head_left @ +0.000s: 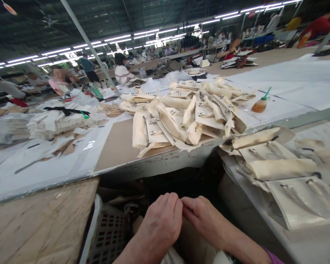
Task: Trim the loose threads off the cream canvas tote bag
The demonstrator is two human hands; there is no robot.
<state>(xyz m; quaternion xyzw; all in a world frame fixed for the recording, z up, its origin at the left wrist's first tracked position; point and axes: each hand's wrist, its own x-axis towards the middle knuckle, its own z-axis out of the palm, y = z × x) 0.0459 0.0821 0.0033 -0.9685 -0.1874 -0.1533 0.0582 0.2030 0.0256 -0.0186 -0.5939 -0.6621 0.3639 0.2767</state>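
Observation:
My left hand (165,216) is closed, its fingers curled with the knuckles up. Touching or nearly touching it, my right hand (202,216) is closed too, thumb and fingertips pressed together. What they grip, if anything, is hidden behind the fingers. Below and between my forearms lies cream material (195,242); whether the hands hold it I cannot tell. On the table ahead lies a heap of cream bag pieces (178,117) with thin handles. To my right, cream handbag pieces with handles (302,198) overlap on a lower surface.
A white plastic basket (110,227) stands left of my arms, beside a brown board (35,223). The white table's edge (165,161) runs across ahead. A bottle of amber liquid with a green nozzle (260,105) stands on it. Other people work farther back.

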